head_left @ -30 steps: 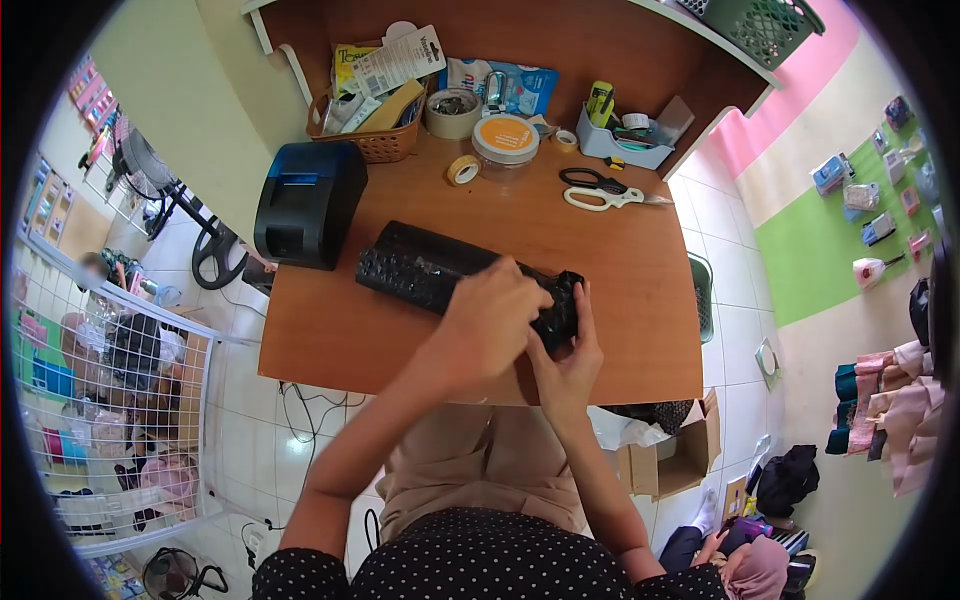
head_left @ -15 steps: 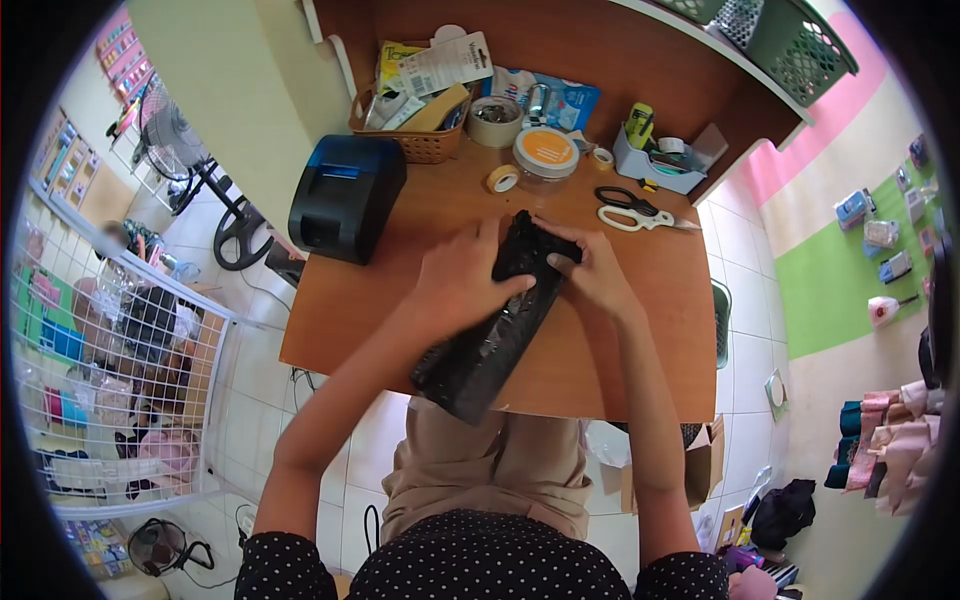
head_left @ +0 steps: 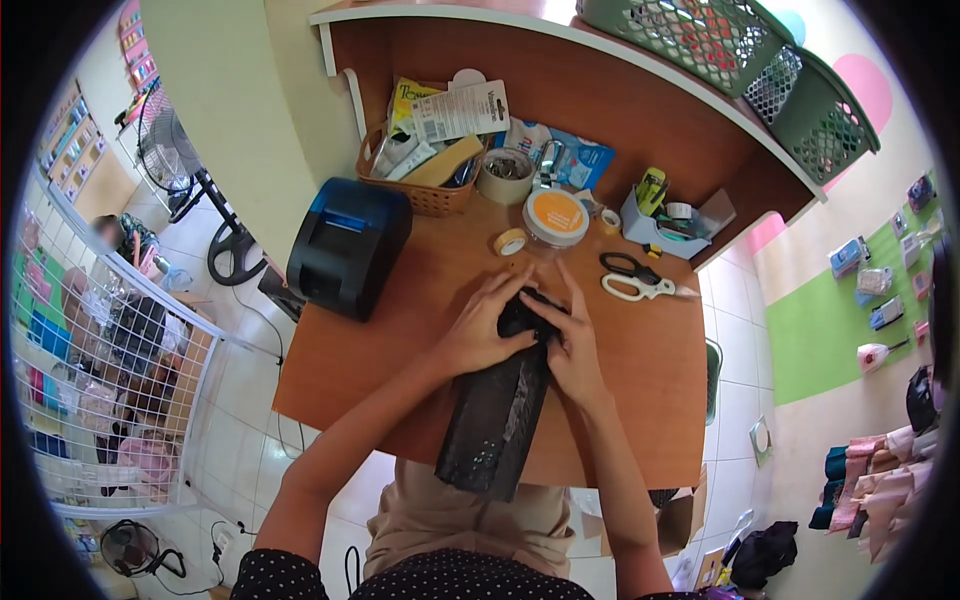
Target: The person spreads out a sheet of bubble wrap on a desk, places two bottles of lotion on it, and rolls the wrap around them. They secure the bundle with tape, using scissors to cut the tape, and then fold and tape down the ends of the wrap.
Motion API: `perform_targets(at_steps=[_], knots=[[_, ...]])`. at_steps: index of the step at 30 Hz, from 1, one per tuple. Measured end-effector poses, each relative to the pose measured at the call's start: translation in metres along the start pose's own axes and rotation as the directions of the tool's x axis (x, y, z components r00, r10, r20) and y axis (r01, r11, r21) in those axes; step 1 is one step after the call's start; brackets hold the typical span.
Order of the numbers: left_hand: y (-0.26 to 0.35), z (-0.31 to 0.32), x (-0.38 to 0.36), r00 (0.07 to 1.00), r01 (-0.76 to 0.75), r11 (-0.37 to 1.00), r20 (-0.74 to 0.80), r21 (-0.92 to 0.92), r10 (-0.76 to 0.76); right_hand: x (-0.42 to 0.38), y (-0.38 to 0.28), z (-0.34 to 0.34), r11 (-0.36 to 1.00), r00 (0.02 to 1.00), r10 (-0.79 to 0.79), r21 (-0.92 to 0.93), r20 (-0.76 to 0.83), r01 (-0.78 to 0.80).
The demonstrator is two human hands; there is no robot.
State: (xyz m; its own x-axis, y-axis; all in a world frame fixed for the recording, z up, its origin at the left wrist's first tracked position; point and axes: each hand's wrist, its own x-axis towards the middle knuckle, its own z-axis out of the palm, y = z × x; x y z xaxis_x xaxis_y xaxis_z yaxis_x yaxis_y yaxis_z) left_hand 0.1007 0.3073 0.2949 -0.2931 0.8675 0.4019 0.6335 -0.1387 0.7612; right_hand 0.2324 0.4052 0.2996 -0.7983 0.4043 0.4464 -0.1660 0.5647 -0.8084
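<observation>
A long package in black plastic wrap (head_left: 495,420) lies on the wooden desk, its near end jutting over the front edge. My left hand (head_left: 490,325) is closed on the left side of its far end, thumb on top. On the right side of that end, my right hand (head_left: 570,345) presses the bunched plastic with its fingers. Beyond my hands are a roll of tan tape (head_left: 509,242) and a round tub with an orange label (head_left: 556,217). White-and-black scissors (head_left: 640,280) lie to the right.
A black printer (head_left: 350,245) stands at the desk's left. Behind are a brown basket of supplies (head_left: 430,198), a wide tape roll (head_left: 505,177) and a grey-blue organizer (head_left: 660,230). Green baskets (head_left: 690,40) sit on the shelf above. A person (head_left: 135,235) is beyond the white grid at left.
The package has turned more upright in view, with its far end lower in the frame. Both hands have come closer together over that end. The camera view has shifted, showing more of the shelf.
</observation>
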Motion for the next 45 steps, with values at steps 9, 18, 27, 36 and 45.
perform_targets(at_steps=[9,18,27,36,45], knots=[[-0.001,-0.003,0.003,0.996,-0.019,0.998,0.083,-0.052,0.023,0.045,-0.031,-0.023,0.788,0.963,-0.053,-0.603,-0.265,-0.122],[-0.003,-0.004,0.003,0.995,-0.041,0.998,0.089,0.038,0.037,0.110,0.008,0.002,0.391,0.983,-0.061,-0.902,0.172,0.182],[0.001,-0.006,0.004,0.993,-0.021,0.998,0.119,0.053,0.014,0.111,0.017,-0.015,0.530,0.983,-0.139,-0.829,0.120,0.177],[0.003,0.009,-0.002,0.984,0.081,0.980,-0.173,0.184,-0.049,0.021,-0.048,0.021,0.876,0.955,0.103,-0.429,-0.279,-0.220],[0.023,0.050,-0.005,0.778,0.394,0.899,-0.591,0.192,-0.215,0.079,-0.039,0.027,0.750,0.912,0.396,-0.537,-0.103,-0.386]])
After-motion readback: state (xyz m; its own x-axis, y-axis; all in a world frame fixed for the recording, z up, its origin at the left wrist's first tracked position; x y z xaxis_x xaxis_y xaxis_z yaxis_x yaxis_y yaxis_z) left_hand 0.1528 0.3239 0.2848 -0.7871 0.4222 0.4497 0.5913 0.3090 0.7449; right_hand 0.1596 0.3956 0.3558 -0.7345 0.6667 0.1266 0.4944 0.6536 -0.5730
